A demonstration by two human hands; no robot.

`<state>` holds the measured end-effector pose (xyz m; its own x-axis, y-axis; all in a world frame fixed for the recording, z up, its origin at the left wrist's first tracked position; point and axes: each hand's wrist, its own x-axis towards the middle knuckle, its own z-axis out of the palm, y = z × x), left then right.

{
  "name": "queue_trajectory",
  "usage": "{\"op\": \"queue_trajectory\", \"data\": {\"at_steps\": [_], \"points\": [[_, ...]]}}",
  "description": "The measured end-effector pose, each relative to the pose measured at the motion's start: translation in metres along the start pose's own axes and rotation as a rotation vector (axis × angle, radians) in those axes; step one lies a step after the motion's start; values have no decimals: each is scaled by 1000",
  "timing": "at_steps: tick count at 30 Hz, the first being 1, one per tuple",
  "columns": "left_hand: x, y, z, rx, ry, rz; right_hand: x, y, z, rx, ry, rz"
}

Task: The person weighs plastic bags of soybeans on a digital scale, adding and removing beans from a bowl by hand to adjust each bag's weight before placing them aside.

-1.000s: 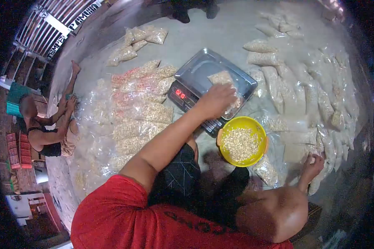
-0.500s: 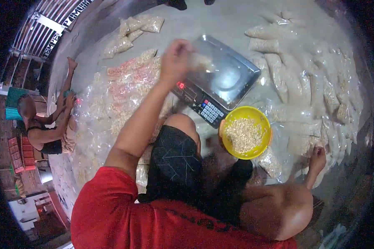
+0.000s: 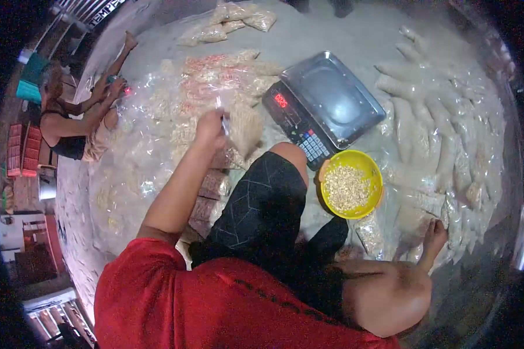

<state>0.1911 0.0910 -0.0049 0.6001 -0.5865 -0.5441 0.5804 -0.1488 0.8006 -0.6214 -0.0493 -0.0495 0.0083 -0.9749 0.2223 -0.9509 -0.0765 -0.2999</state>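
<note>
My left hand (image 3: 211, 127) is closed on the gathered top of a clear plastic bag of pale beans (image 3: 245, 129), held over the filled bags on the left. At the lower right, my right hand (image 3: 435, 234) has curled fingers on the plastic of a bag (image 3: 416, 220) at the edge of the pile; its fingertips are partly hidden. Between my hands stands a digital scale (image 3: 337, 102) with a bare metal pan and lit red digits. Against its keypad end, a yellow bowl (image 3: 355, 215) holds loose pale beans.
Many filled bags (image 3: 442, 134) cover the floor at right. Printed bags (image 3: 206, 78) lie at left, with more bags (image 3: 233, 23) at the far side. A co-worker (image 3: 70, 125) sits at left near red crates (image 3: 23, 148). My knee (image 3: 291, 156) rises near the scale.
My left hand has moved from over the scale pan to the left and nearer, carrying the bag. The view has shifted. My right hand stays by the right-hand bags.
</note>
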Motion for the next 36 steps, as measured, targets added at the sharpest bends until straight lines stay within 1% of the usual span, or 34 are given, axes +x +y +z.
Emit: {"op": "queue_trajectory", "data": {"at_steps": [1, 2, 3, 4, 6, 7, 8, 10, 12, 13, 15, 16, 18, 19, 20, 21, 22, 23, 25, 26, 28, 29, 31, 32, 33, 34, 35, 36], "points": [[5, -23, -23, -27, 8, -23, 0, 0, 1, 21, 103, -106], [13, -47, -48, -53, 17, -46, 1, -2, -2, 21, 109, -110], [5, -61, -60, 12, 44, -34, 2, -11, -9, 30, 21, -45], [-2, -75, -71, 230, 82, 99, 2, -13, -12, 39, -67, 22], [-21, -98, -85, 716, 203, 406, 2, -17, -14, 64, -90, 67], [-32, -105, -83, 783, 248, 486, 0, -22, -17, 88, -119, 110], [-42, -110, -80, 818, 297, 568, -2, -25, -18, 87, -114, 116], [-68, -115, -63, 716, 329, 534, -6, -23, -14, 105, -11, 73], [-88, -120, -50, 706, 378, 678, -7, -13, -2, 150, -9, 80], [-97, -117, -50, 707, 373, 683, -8, -3, 5, 192, -9, 85], [-106, -111, -50, 1889, -1, 1096, -8, -24, 3, 162, 27, 88], [-97, -118, -51, 1889, 0, 1100, -6, -27, 6, 130, 56, 87], [-73, -143, -52, 1418, -712, 823, -6, -38, 7, 190, 58, 51], [-74, -144, -39, 1419, -714, 821, -7, -46, 3, 247, 57, 15], [-74, -144, -16, 1806, -667, 984, -6, -49, 0, 246, 61, 18], [-70, -144, -3, 2192, -588, 1146, -4, -48, -2, 134, 50, 9], [-63, -143, 1, 2187, -590, 1156, -2, -47, -6, 21, 38, 0], [-56, -141, 3, 2201, -537, 1126, -2, -42, -3, 19, 45, 4], [-38, -141, -3, 2232, -430, 1059, -3, -20, 14, -7, 260, 54], [-29, -137, -8, 2254, -381, 1027, -3, -14, 14, -3, 262, 67], [-22, -126, -17, 2291, -314, 986, -2, -12, -2, -43, 6, 184], [-23, -118, -18, 2306, -293, 977, -3, -12, -7, -47, 17, 193], [-29, -110, -19, 2308, -301, 1014, -8, -32, -23, 148, 79, 250], [-25, -112, -24, 2312, -281, 1076, -9, -46, -40, 386, -5, 278], [-19, -113, -22, 2318, -254, 1138, -10, -60, -54, 389, 10, 284], [-9, -112, -13, 2321, -250, 1163, -13, -77, -64, 345, 87, 234], [-1, -114, -5, 2390, -236, 1135, -17, -90, -74, 299, 157, 190], [2, -117, -2, 2460, -226, 1089, -15, -101, -88, 293, 48, 239]]}}
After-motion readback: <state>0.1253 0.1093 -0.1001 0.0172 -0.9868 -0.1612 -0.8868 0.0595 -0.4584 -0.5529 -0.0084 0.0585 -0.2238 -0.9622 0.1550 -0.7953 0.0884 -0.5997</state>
